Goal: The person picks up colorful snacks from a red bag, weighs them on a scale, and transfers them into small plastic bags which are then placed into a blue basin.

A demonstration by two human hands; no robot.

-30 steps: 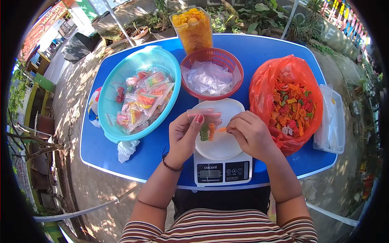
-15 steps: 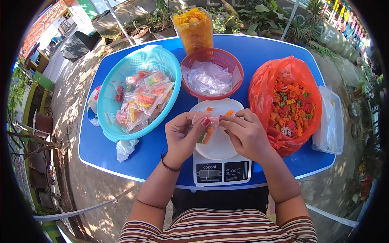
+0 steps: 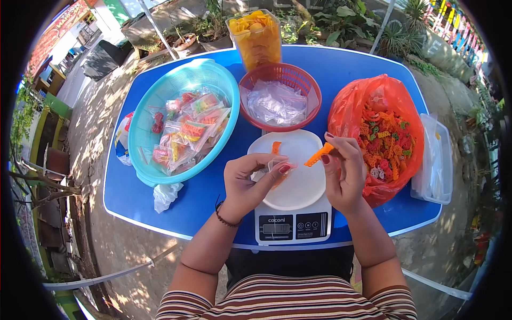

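Over the white plate (image 3: 304, 192) of a kitchen scale (image 3: 292, 240), my left hand (image 3: 246, 182) is closed on a small clear plastic bag (image 3: 288, 165), its top edge by my thumb. Some orange shows through or below the bag. My right hand (image 3: 345, 173), just right of the plate, pinches an orange cracker (image 3: 319, 154) with a ladder-like pattern between thumb and fingers. Another orange cracker (image 3: 276, 147) lies near the plate's far left rim. The scale's display is lit, its digits too faint to read.
A turquoise basket (image 3: 140, 154) of filled bags stands left. Behind the scale is a red basket (image 3: 255, 118) of clear bags, with a tub of yellow chips (image 3: 256, 40) beyond. Right are a red bag of colourful crackers (image 3: 381, 138) and a clear plastic box (image 3: 445, 176).
My right hand has moved right, away from the bag, and now holds up an orange cracker. The one at the plate's far right is gone from there. My left hand has tilted the bag.
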